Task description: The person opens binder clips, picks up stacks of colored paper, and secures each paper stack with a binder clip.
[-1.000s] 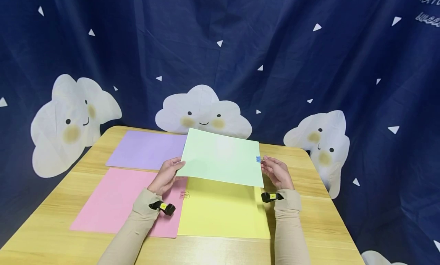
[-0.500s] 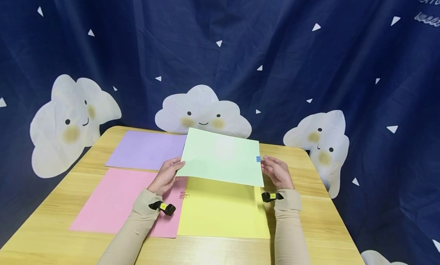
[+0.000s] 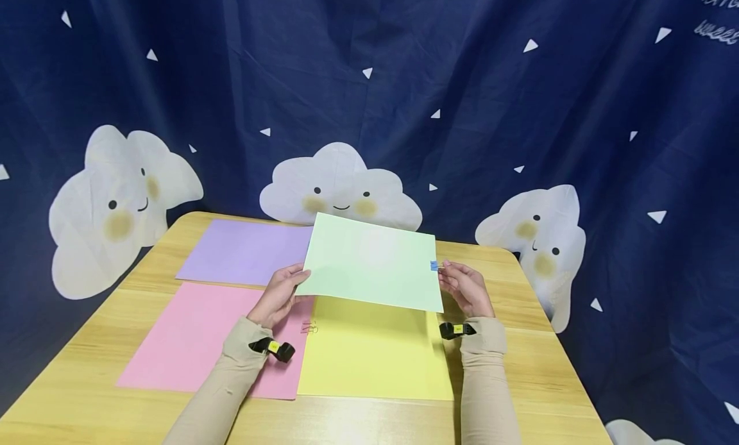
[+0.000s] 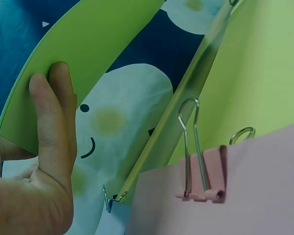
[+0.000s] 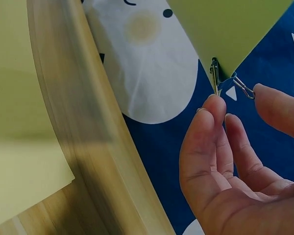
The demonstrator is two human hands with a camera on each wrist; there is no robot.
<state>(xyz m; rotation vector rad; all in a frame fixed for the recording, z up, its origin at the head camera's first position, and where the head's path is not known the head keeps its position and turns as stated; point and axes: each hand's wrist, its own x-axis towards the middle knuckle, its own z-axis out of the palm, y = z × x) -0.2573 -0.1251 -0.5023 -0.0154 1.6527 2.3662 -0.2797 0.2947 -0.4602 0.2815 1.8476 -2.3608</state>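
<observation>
Left hand [image 3: 280, 296] first, from the head view: thumb and fingers pinch the green sheet [image 3: 369, 265] at its near left corner, and up it is, tilted, above the yellow sheet [image 3: 375, 361] on the worktop [image 3: 531, 374]. Across at the opposite edge, the right hand [image 3: 467, 291] is working at the blue clip [image 3: 434, 266]. Pink sheet [image 3: 190, 342] to the left of the yellow one, purple sheet [image 3: 245, 249] behind it, and a dark blue curtain [image 3: 381, 92] with white clouds fills the back.

Over to the left wrist view: two fingers lie against the green sheet's underside, and the pink clip [image 4: 216, 171] sits on the pink sheet's edge, wire handles showing.

And the right wrist view: thumb on one wire handle, finger on the other, that hand is clamped on the blue clip, handles spread, right at the green sheet's edge.
</observation>
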